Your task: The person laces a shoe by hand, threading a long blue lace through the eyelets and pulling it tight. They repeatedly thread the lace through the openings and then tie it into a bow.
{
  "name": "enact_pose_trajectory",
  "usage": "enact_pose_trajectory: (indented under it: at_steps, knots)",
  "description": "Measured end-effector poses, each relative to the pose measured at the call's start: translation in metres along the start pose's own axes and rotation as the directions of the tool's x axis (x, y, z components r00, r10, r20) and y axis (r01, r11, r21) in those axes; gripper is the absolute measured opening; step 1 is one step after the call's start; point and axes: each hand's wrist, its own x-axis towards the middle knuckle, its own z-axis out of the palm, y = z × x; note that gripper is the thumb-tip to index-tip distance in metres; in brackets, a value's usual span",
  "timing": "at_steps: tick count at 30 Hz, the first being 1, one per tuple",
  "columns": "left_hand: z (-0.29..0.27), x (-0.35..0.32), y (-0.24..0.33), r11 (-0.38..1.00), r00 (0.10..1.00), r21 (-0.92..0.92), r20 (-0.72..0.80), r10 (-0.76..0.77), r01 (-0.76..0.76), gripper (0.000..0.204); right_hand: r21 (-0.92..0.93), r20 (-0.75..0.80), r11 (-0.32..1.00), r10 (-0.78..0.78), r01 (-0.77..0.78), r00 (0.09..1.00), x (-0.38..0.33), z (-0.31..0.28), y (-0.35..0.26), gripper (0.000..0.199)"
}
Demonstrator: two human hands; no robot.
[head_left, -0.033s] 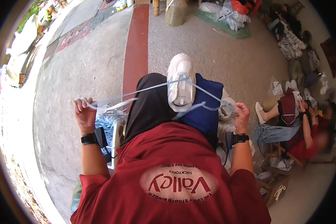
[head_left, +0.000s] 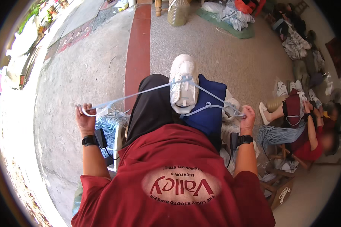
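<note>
A white sneaker [head_left: 183, 84] rests on my lap, toe pointing away, on a folded dark blue cloth [head_left: 209, 108] over my right thigh. One pale blue shoelace [head_left: 136, 93] runs through its upper eyelets and out to both sides. My left hand [head_left: 86, 116], raised at the left, is closed on one length, with a loop hanging beside the fingers. At the right, my right hand [head_left: 247, 117] pinches the other length. From the right hand a loose tail curves back over the blue cloth toward the shoe's heel. Both sides are stretched fairly straight.
By my left knee, a white basket [head_left: 119, 145] holds many pale blue laces [head_left: 109, 126]. More white shoes [head_left: 230, 109] lie beyond my right thigh. To the right sits a co-worker [head_left: 308, 132] with a bundle of grey-blue laces [head_left: 280, 134]. A ribbed container [head_left: 178, 15] stands ahead.
Both hands have shifted slightly outward and down. The loose lace end by the left hand has swung in, and the right-side tail has dropped and changed its curve. The sneaker stays put.
</note>
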Motion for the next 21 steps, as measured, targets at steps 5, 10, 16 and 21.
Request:
enact_pose_trajectory:
  at_steps: [5,10,16,21]
  knots:
    - [-0.081,-0.024,0.002,0.056,0.620,0.619,-0.774,-0.125,0.784,0.026,-0.970,-0.057,0.241,-0.073,-0.038,0.996,0.008,-0.007,0.000,0.016]
    - [0.055,0.022,-0.107,-0.602,0.984,0.779,0.144,-0.102,-0.176,0.035,-0.649,0.693,0.101,-0.329,0.754,0.641,-0.029,0.124,-0.004,0.047]
    - [0.189,0.010,-0.247,-0.386,0.701,0.592,0.519,-0.489,-0.707,0.056,-0.706,0.703,-0.012,0.102,0.708,0.703,-0.053,0.219,0.005,0.068]
    - [0.188,0.034,-0.267,-0.493,0.700,0.500,0.454,-0.551,-0.712,0.054,-0.681,0.719,-0.054,0.144,0.731,0.680,-0.028,0.225,0.008,0.069]
